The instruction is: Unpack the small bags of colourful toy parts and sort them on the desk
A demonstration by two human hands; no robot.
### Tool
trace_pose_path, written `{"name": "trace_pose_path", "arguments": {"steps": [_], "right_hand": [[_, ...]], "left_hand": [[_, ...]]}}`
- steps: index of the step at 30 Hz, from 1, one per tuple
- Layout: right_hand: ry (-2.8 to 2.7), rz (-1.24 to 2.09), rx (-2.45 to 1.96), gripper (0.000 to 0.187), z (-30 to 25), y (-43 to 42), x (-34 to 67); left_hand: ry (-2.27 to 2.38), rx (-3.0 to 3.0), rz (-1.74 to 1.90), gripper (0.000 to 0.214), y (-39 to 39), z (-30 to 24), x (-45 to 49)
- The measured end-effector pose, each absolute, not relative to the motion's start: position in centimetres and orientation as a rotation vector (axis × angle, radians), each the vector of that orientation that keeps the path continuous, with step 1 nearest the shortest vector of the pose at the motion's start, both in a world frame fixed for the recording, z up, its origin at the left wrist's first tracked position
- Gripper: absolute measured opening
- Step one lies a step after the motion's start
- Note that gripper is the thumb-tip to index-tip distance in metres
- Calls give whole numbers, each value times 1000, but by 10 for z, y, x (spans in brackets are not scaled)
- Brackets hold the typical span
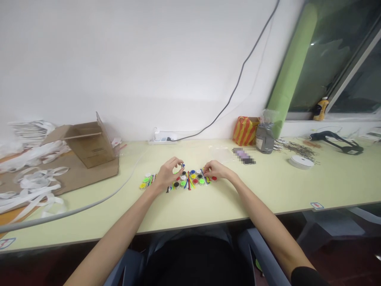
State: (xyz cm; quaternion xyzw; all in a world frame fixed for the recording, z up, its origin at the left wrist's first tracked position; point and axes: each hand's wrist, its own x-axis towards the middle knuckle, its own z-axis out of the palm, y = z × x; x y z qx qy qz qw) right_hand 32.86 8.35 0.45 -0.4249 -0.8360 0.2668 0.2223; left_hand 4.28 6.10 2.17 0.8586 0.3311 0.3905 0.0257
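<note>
A cluster of small round paint pots (190, 179) with coloured lids (green, yellow, red, black, white) and thin coloured brushes lies on the pale yellow table (268, 190). My left hand (169, 172) hovers over the left part of the cluster, its fingers pinched on a small piece with a blue tip that I cannot name. My right hand (216, 171) rests at the right end of the cluster, fingers curled down onto the pots near a red lid.
An open cardboard box (89, 143) and heaps of white straps (32, 186) lie at the left. A power strip (162, 137), an orange striped bag (245, 130), a grey cup (264, 137), a white tape roll (301, 161) and a green roll (294, 63) stand at the back right.
</note>
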Motion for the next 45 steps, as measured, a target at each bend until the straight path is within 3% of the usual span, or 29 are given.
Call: {"name": "trace_pose_path", "arguments": {"steps": [28,40,45], "right_hand": [[-2285,703,-1074,7,6,86,332],[-1948,577,-814,15,27,73,326],[-1837,751,-691,20,29,68,319]], "left_hand": [[1010,2654,1213,13,62,20,43],[971,2651,1209,14,58,19,48],[937,2669,1171,14,56,19,53]]}}
